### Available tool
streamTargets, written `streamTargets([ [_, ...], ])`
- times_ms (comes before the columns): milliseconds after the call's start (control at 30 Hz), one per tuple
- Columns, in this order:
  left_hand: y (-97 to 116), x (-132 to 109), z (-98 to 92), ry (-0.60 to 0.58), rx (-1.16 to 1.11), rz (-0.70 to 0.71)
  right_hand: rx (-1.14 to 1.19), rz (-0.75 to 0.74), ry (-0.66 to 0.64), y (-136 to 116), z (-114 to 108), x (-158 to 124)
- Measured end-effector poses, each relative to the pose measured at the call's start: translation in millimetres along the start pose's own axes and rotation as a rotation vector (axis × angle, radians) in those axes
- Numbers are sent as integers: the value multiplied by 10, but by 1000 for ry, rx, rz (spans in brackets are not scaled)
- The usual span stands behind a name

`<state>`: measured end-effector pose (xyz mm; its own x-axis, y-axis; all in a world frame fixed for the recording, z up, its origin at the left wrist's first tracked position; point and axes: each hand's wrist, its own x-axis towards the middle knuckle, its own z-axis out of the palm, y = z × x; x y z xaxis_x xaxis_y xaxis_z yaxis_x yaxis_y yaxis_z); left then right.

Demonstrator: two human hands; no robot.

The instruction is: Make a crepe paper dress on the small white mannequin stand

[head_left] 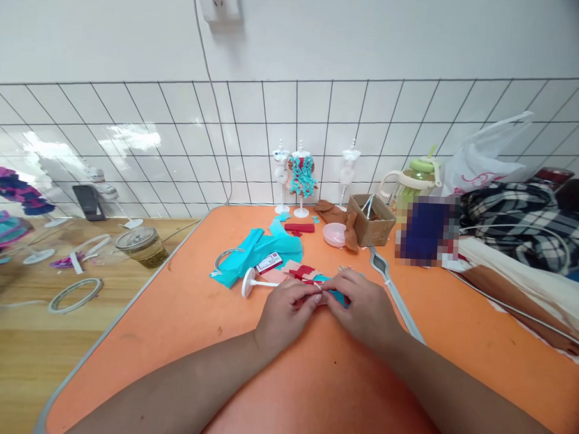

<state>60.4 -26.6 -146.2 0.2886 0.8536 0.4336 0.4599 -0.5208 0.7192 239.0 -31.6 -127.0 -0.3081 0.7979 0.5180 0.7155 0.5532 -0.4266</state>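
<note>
Close together over the front middle of the orange table, my left hand (285,316) and my right hand (362,306) both have their fingers closed. A small white dress form (267,284) lies on its side, its round base to the left and its body hidden under my left hand, which grips it. My right hand pinches at the same spot, near a thin pale strip; what lies between its fingertips is too small to make out. Just beyond my hands are red and pale pink crepe paper pieces (302,271) and turquoise crepe paper (269,245), with a small white-and-red card (269,263) on it.
Several small dress forms stand at the back, one covered in turquoise ruffles (301,176). A pink dish (335,234), a cardboard box (372,219) and a green-lidded jug (418,178) stand right of them. Left are a jar (142,246) and a tape roll (75,295).
</note>
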Motion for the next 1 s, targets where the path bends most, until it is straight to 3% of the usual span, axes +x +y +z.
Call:
streamTargets([
  [333,-30,0,-21,18,50,24,272,163,-187,48,-33,51],
  [1000,37,44,-24,36,-146,-138,32,-83,-125,38,16,-17],
])
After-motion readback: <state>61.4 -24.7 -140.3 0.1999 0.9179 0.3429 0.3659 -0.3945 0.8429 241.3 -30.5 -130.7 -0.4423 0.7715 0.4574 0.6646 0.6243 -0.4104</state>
